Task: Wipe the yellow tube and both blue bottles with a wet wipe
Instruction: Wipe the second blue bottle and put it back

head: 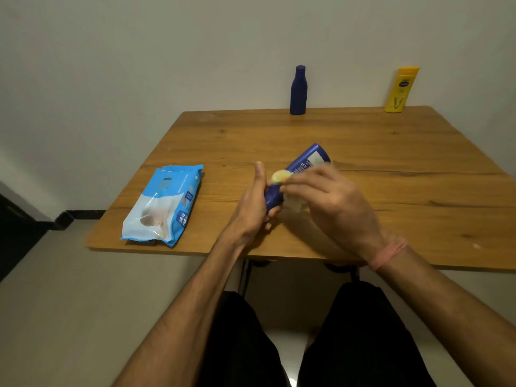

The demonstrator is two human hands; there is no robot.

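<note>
My left hand (252,203) grips the lower end of a blue bottle (303,163), which is tilted over the middle of the wooden table (391,169) with its base pointing away to the right. My right hand (332,201), blurred, holds a white wet wipe (280,176) against the bottle's side. A second blue bottle (298,90) stands upright at the table's far edge against the wall. The yellow tube (399,89) stands on its cap at the far right corner.
A blue and white pack of wet wipes (164,203) lies flat near the table's front left corner. The wall runs close behind the far edge. My knees in dark trousers sit below the front edge.
</note>
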